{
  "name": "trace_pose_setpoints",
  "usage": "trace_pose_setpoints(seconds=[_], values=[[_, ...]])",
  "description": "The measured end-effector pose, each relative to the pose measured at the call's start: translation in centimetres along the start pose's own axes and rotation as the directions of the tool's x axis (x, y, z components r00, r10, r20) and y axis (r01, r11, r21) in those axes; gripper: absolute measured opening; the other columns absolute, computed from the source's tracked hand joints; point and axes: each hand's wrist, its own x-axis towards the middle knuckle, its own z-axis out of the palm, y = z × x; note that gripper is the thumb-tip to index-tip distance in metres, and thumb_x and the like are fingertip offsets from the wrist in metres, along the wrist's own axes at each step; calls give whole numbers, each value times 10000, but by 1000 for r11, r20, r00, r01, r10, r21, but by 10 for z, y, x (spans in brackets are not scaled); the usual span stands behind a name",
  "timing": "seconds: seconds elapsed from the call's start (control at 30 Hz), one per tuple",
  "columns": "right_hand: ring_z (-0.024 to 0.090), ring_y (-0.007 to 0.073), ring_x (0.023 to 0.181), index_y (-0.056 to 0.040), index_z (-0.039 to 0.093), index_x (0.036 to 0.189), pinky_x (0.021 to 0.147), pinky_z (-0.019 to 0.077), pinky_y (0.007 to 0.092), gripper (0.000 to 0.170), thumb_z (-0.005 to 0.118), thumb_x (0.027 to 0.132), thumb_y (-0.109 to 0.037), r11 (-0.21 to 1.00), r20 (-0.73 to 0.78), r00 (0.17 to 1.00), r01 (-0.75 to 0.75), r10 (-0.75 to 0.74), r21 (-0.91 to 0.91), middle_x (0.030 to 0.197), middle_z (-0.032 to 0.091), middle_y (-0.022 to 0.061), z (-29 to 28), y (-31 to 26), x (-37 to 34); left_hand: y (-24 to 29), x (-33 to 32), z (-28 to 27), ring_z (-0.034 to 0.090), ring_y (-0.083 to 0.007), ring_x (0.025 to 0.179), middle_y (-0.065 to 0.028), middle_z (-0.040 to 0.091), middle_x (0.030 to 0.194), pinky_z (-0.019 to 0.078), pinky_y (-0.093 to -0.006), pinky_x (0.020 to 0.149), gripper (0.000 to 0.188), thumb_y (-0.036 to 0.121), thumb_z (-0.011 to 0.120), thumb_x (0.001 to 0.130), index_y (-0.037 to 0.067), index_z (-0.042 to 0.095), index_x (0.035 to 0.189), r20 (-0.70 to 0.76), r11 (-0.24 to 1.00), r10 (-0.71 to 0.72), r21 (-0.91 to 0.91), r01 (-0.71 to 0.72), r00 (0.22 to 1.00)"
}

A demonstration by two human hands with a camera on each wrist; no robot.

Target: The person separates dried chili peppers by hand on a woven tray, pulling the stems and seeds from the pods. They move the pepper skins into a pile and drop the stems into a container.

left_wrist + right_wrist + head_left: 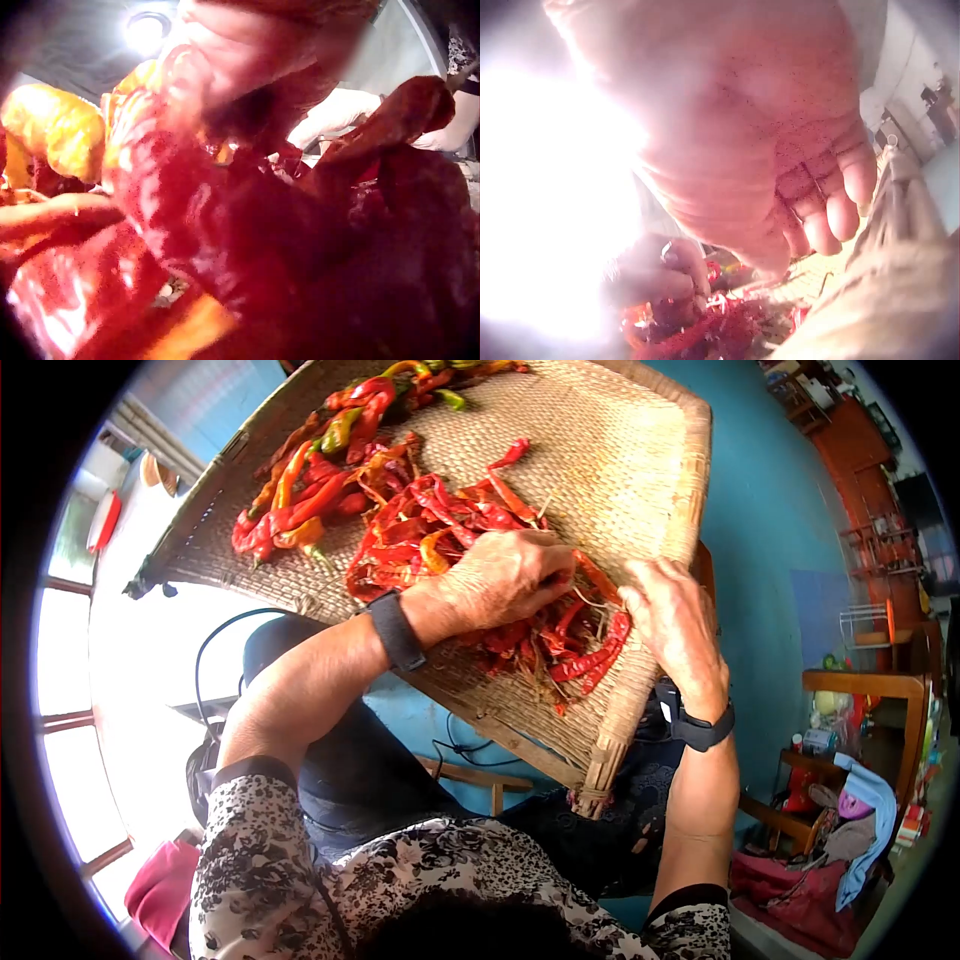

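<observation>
Dried red peppers (pixel 400 545) lie heaped on a woven tray (pixel 620 450). Over the heap, my left hand (pixel 505 575) curls its fingers round a dark red pepper, partly hidden by them. My right hand (pixel 680 625) is just to its right, by the tray's rim, its fingers loosely bent; nothing is plainly held in it. A thin stem stretches between the hands. In the right wrist view the right palm (pixel 735 105) fills the top, with the left hand (pixel 660 277) lower left. Peppers (pixel 187 202) crowd the left wrist view below the blurred left hand (pixel 255 52).
The tray's corner (pixel 595 790) points toward the lap, over dark trousers (pixel 350 760). Black cables hang at the left and below the tray. A wooden chair (pixel 860 685) with cloths and bags stands at the right; bright windows (pixel 70 650) are on the left.
</observation>
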Motion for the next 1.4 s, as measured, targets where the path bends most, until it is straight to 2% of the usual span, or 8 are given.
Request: trace_pose_setpoints(seconds=[0.27, 0.53, 0.83, 0.9, 1.07, 1.23, 1.3, 1.4], values=[[573, 359, 833, -16, 576, 794, 704, 474, 448, 135, 672, 736, -90, 956, 120, 975, 207, -185, -207, 848, 550, 156, 28, 14, 6, -4, -4, 2, 608, -325, 876, -126, 595, 895, 510, -416, 726, 191, 191, 637, 839, 48, 597, 960, 18, 994, 29, 107, -31, 999], [604, 323, 802, -26, 542, 821, 701, 493, 420, 142, 666, 769, -71, 995, 53, 996, 75, -71, -66, 805, 598, 159, 20, 6, 2, -8, -2, -3, 595, -322, 930, -130, 598, 924, 507, -410, 789, 299, 258, 663, 843, 64, 596, 1061, -67, 973, 26, 232, -9, 997], [615, 255, 763, -23, 592, 842, 626, 507, 387, 61, 615, 786, -21, 943, -9, 986, 155, -166, -296, 752, 578, 119, 24, 13, 2, -5, 6, -24, 633, -313, 809, -145, 642, 877, 523, -397, 681, 286, 299, 603, 922, 18, 630, 972, -27, 975, -141, 169, 144, 990], [576, 185, 646, -48, 569, 855, 558, 484, 348, 25, 585, 865, -31, 935, -75, 972, -193, 224, 297, 685, 542, 82, 16, 9, 6, -4, 7, -27, 641, -308, 814, -150, 651, 874, 523, -391, 686, 287, 293, 603, 924, 12, 636, 979, -5, 978, -192, 78, 192, 981], [554, 131, 630, -39, 582, 953, 589, 464, 288, 79, 586, 931, -115, 899, -484, 814, -100, 320, 426, 720, 603, 46, 0, 42, -6, -6, 6, -27, 668, -297, 739, -169, 664, 807, 524, -380, 669, 247, 222, 617, 915, -10, 640, 998, -157, 967, -96, -247, 55, 983], [565, 74, 620, -25, 577, 969, 501, 451, 225, 128, 574, 958, -153, 719, -306, 808, -194, 503, 667, 739, 608, 27, -12, 51, -18, -9, 7, -26, 662, -229, 724, -133, 671, 808, 524, -345, 688, 220, 183, 615, 915, -9, 638, 1019, -130, 941, -176, -313, 128, 976], [531, 49, 606, -27, 576, 1006, 465, 414, 191, 141, 556, 973, -163, 457, -117, 840, -166, 530, 874, 777, 608, 35, -6, 47, -20, -10, 8, -24, 641, -162, 711, -96, 665, 786, 521, -318, 677, 214, 171, 624, 907, -4, 637, 1030, -51, 884, -253, -417, 210, 966], [531, 51, 584, -27, 572, 1010, 472, 426, 191, 152, 577, 964, -172, 666, -161, 881, -206, 444, 717, 784, 606, 29, -1, 43, -22, -12, 8, -17, 619, -118, 690, -66, 651, 762, 515, -293, 646, 212, 163, 629, 909, -2, 633, 1041, -52, 863, -241, -469, 189, 969]])
